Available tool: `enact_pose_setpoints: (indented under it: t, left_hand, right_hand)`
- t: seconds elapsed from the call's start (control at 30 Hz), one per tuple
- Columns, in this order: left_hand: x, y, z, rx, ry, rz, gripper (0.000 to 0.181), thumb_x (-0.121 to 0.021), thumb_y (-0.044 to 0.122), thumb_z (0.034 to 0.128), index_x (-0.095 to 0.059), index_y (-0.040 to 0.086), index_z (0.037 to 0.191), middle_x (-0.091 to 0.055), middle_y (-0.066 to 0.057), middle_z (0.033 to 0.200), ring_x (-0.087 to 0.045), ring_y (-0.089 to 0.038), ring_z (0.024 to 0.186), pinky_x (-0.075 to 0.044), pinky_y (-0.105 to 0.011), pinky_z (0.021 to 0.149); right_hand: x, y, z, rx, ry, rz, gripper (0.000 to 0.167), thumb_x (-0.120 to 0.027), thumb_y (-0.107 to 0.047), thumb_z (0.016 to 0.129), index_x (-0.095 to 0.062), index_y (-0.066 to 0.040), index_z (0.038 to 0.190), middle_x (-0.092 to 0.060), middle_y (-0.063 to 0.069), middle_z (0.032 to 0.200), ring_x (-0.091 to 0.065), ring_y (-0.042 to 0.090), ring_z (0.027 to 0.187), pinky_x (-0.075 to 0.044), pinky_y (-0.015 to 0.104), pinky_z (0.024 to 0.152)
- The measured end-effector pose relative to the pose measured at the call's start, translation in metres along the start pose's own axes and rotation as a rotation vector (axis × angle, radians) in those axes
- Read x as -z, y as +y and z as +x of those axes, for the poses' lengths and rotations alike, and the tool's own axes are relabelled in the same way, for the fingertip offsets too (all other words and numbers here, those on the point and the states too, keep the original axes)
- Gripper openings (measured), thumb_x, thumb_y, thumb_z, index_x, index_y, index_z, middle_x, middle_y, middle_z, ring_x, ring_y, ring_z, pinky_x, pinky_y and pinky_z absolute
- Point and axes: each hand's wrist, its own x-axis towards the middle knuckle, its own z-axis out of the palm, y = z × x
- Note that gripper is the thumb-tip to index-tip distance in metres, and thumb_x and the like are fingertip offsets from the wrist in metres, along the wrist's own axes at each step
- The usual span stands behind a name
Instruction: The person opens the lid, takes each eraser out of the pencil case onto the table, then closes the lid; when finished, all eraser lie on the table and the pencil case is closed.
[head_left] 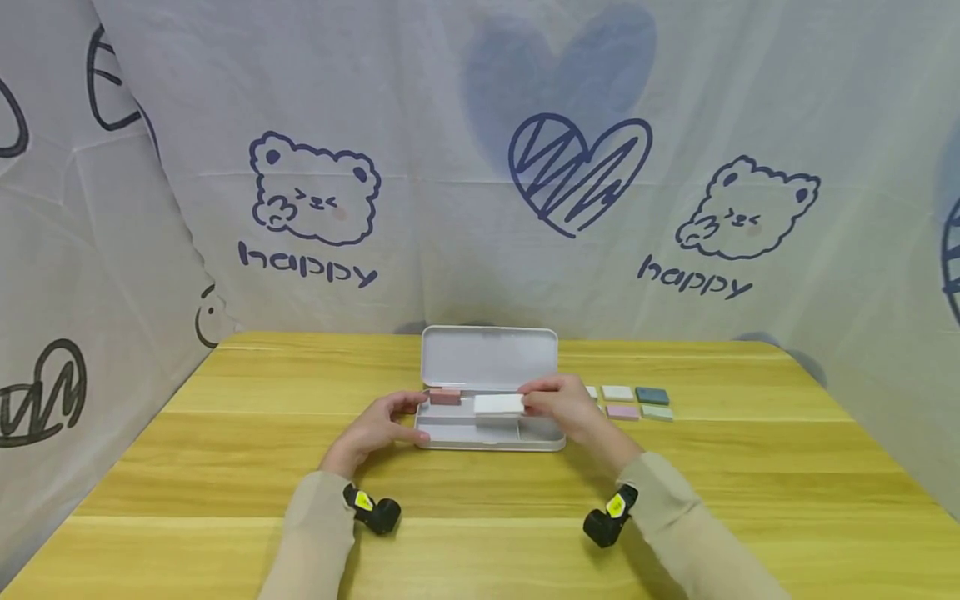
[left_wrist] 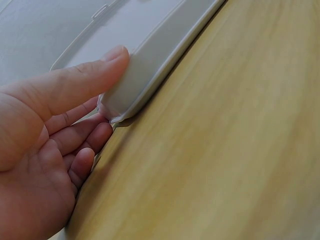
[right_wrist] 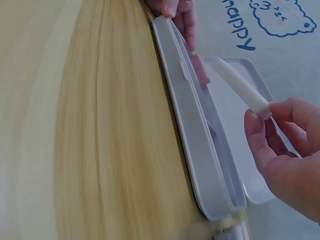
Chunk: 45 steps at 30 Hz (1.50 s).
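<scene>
An open pale grey pencil case [head_left: 491, 442] lies on the table, its lid [head_left: 490, 357] raised at the back. My left hand [head_left: 375, 429] grips the case's left end; in the left wrist view the thumb lies along the outer wall and the fingers bend round the corner. Over the case's tray, my right hand [head_left: 566, 407] pinches one end of a white block like an eraser [head_left: 498, 405]. That white block [right_wrist: 242, 90] is held tilted above the case in the right wrist view. A reddish-brown block [head_left: 446, 397] sits in the back left of the tray.
Several small flat blocks lie right of the case, among them a blue one [head_left: 652, 396], a white one [head_left: 617, 392], a pink one [head_left: 622, 412] and a pale green one [head_left: 657, 412]. A patterned cloth [head_left: 450, 275] hangs behind the wooden table [head_left: 480, 533].
</scene>
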Motion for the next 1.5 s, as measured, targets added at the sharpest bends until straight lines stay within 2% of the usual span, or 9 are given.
enact_pose_setpoints:
  t: [0.17,0.4,0.67,0.9,1.07,1.3,1.5]
  left_hand:
    - [0.001,0.001,0.000,0.000,0.000,-0.015,0.061,-0.075,0.000,0.0668,-0.048,-0.008,0.121,-0.051,-0.020,0.113,-0.045,-0.028,0.101,-0.035,-0.038,0.089]
    - [0.000,-0.001,0.000,0.008,-0.001,-0.018,0.059,-0.075,0.000,0.0674,-0.049,-0.007,0.120,-0.052,-0.019,0.112,-0.046,-0.028,0.099,-0.036,-0.036,0.087]
    - [0.000,-0.001,0.001,0.009,-0.001,-0.011,0.059,-0.075,0.000,0.0674,-0.049,-0.007,0.120,-0.051,-0.019,0.113,-0.045,-0.028,0.101,-0.035,-0.037,0.089]
    - [-0.001,0.001,0.000,0.013,-0.002,-0.018,0.060,-0.074,0.000,0.0673,-0.048,-0.008,0.120,-0.051,-0.020,0.113,-0.045,-0.028,0.100,-0.035,-0.039,0.089]
    - [-0.001,0.002,-0.001,0.007,-0.001,-0.010,0.060,-0.074,0.000,0.0673,-0.048,-0.008,0.121,-0.050,-0.020,0.113,-0.044,-0.029,0.102,-0.032,-0.041,0.091]
    - [0.000,0.003,-0.002,0.007,-0.002,-0.011,0.061,-0.074,0.001,0.0671,-0.047,-0.008,0.121,-0.050,-0.020,0.114,-0.043,-0.030,0.104,-0.031,-0.043,0.094]
    - [0.000,0.004,-0.002,0.004,-0.004,-0.014,0.061,-0.075,0.000,0.0670,-0.047,-0.008,0.121,-0.050,-0.021,0.114,-0.043,-0.030,0.104,-0.031,-0.042,0.093]
  right_hand:
    - [0.013,-0.006,-0.006,-0.004,0.019,0.015,0.024,-0.054,0.012,0.077,-0.052,0.026,0.097,-0.060,0.006,0.073,-0.059,0.011,0.062,-0.050,0.024,0.063]
    - [0.032,-0.009,-0.016,-0.011,0.001,0.093,0.018,-0.052,0.013,0.078,-0.057,0.021,0.093,-0.061,0.007,0.075,-0.059,0.011,0.063,-0.050,0.023,0.063]
    - [0.052,-0.008,-0.028,-0.027,0.026,0.070,0.013,-0.053,0.013,0.078,-0.064,0.013,0.085,-0.062,0.007,0.080,-0.059,0.012,0.064,-0.050,0.023,0.063]
    - [0.069,-0.005,-0.037,-0.019,-0.005,0.089,0.016,-0.052,0.014,0.078,-0.066,0.007,0.081,-0.059,0.007,0.079,-0.059,0.012,0.063,-0.050,0.022,0.062]
    - [0.082,-0.003,-0.044,-0.024,-0.006,0.081,0.021,-0.053,0.012,0.079,-0.068,-0.003,0.076,-0.062,0.005,0.077,-0.060,0.011,0.065,-0.050,0.022,0.064]
    - [0.104,-0.001,-0.053,-0.049,-0.009,0.078,0.018,-0.053,0.011,0.081,-0.069,0.001,0.081,-0.064,0.005,0.086,-0.061,0.012,0.069,-0.050,0.023,0.066]
    - [0.122,0.001,-0.059,-0.064,-0.009,0.087,0.023,-0.052,0.011,0.081,-0.068,-0.005,0.077,-0.065,0.002,0.083,-0.061,0.012,0.068,-0.050,0.023,0.065]
